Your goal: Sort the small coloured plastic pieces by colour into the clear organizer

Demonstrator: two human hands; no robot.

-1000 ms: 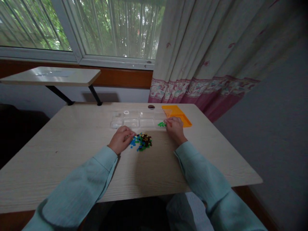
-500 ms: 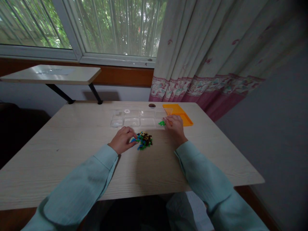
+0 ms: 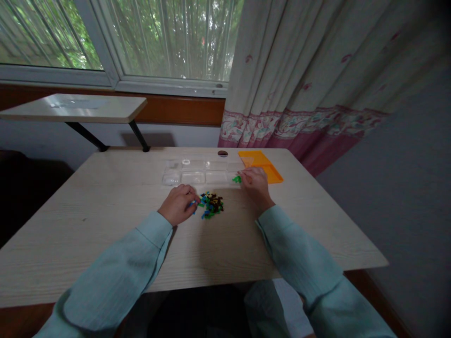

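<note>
A small heap of tiny blue, green and dark pieces (image 3: 210, 205) lies on the pale wooden table (image 3: 105, 216). My left hand (image 3: 178, 203) rests just left of the heap, fingers curled, with its fingertips at the blue pieces on the heap's left edge. My right hand (image 3: 255, 183) lies to the right, fingers bent down beside a few green pieces (image 3: 237, 179) at the right end of a clear compartment tray (image 3: 197, 172). Whether either hand pinches a piece is too small to tell.
An orange lid (image 3: 260, 165) lies behind my right hand, near a dark cable hole (image 3: 222, 153) in the table. A second small table (image 3: 73, 107) stands under the window at the left. A curtain (image 3: 303, 80) hangs at the right.
My left hand has shifted slightly among the blue pieces at the heap's edge. My right hand has stayed by the green pieces. The view has risen a little.
</note>
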